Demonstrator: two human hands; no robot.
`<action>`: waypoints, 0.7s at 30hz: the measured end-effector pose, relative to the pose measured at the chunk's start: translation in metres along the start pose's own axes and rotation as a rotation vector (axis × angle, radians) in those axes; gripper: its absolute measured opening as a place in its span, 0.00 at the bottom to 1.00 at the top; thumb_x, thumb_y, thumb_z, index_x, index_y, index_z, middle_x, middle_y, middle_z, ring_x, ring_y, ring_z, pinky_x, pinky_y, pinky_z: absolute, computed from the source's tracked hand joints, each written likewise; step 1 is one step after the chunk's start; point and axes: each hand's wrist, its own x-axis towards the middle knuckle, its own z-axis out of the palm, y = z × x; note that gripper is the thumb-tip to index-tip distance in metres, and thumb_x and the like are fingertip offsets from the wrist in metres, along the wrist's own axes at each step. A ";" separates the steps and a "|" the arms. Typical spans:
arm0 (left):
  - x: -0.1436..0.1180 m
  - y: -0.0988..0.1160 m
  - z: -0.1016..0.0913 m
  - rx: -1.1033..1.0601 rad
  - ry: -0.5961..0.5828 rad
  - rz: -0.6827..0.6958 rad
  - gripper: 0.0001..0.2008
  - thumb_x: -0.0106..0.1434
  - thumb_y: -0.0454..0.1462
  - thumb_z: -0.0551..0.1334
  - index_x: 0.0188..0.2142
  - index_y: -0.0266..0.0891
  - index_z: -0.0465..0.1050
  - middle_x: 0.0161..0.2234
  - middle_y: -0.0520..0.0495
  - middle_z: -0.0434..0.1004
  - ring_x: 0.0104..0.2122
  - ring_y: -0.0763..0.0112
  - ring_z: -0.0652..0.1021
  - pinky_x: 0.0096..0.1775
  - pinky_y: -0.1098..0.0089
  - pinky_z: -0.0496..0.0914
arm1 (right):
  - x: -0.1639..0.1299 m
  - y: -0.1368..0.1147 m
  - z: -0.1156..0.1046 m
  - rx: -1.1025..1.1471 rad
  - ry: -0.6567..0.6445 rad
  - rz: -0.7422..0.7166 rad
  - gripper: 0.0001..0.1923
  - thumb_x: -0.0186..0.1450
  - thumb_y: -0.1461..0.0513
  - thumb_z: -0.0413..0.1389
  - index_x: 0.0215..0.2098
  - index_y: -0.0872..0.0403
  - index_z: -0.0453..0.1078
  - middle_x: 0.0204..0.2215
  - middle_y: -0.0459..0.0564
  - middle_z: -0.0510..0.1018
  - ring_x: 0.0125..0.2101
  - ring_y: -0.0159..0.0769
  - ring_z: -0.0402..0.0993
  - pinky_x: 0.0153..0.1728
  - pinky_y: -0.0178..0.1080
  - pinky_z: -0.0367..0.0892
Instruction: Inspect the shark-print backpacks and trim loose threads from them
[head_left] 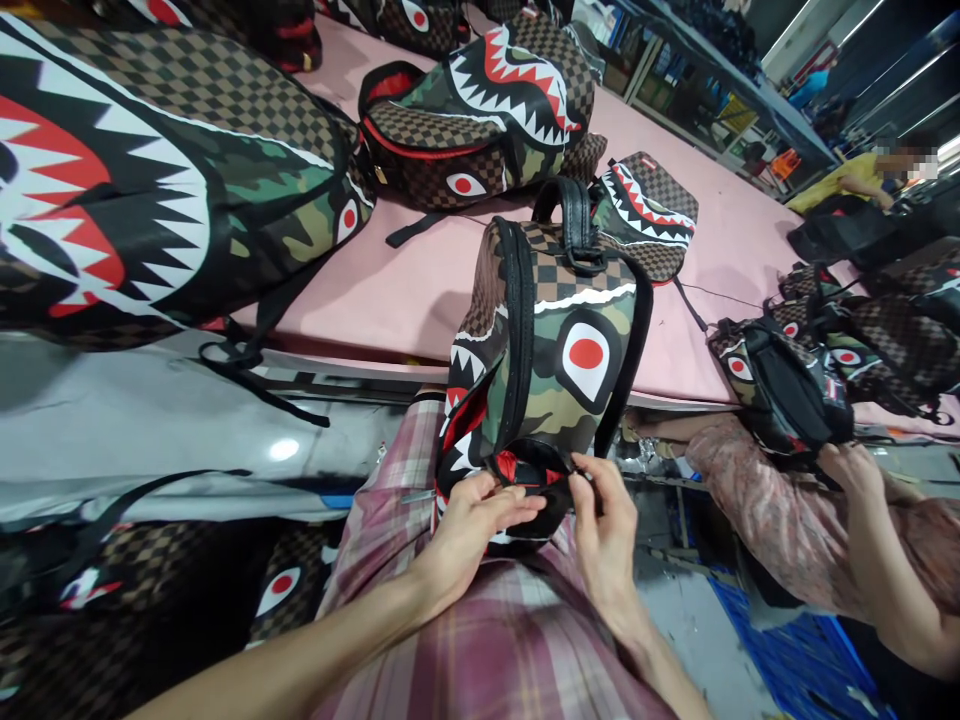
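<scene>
A small backpack (pixel 540 330) with checks, camouflage, a shark mouth and a red-and-white eye lies on its side across my lap and the table's edge. Its black carry handle points away from me. At the near end a pocket gapes, showing red lining. My left hand (pixel 472 520) is closed on the left of this opening, thumb and fingers pressed to the black fabric. On the opposite side my right hand (pixel 604 505) pinches the pocket's edge between thumb and fingers. Whatever small part lies under the fingertips is hidden.
On the pink table (pixel 720 270) lie a large shark-print backpack (pixel 247 180), an unzipped backpack (pixel 480 130) and a smaller shark-print piece (pixel 652 215). At right a co-worker's hand (pixel 855 470) works on another bag (pixel 780 380). More checked bags (pixel 150 600) fill the lower left.
</scene>
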 end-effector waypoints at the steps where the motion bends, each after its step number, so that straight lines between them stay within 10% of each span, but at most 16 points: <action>1: 0.000 0.000 -0.001 0.006 0.003 -0.001 0.11 0.53 0.37 0.65 0.35 0.33 0.73 0.35 0.45 0.77 0.38 0.60 0.78 0.44 0.62 0.71 | 0.000 0.001 -0.004 0.000 0.002 0.002 0.10 0.67 0.62 0.46 0.42 0.54 0.67 0.37 0.50 0.73 0.37 0.32 0.72 0.37 0.34 0.67; 11: 0.000 0.000 0.002 0.003 -0.002 0.008 0.10 0.51 0.37 0.66 0.31 0.33 0.72 0.32 0.44 0.77 0.34 0.62 0.78 0.42 0.62 0.71 | 0.007 -0.018 -0.013 -0.571 -0.210 -0.176 0.10 0.65 0.64 0.49 0.39 0.51 0.72 0.29 0.47 0.74 0.27 0.31 0.71 0.23 0.32 0.55; 21: 0.001 0.001 0.001 0.004 0.006 -0.024 0.11 0.49 0.39 0.67 0.29 0.34 0.69 0.30 0.44 0.78 0.32 0.64 0.78 0.38 0.65 0.71 | 0.015 -0.031 -0.011 -0.661 -0.320 -0.160 0.11 0.65 0.65 0.48 0.38 0.51 0.73 0.30 0.47 0.74 0.29 0.31 0.71 0.22 0.33 0.52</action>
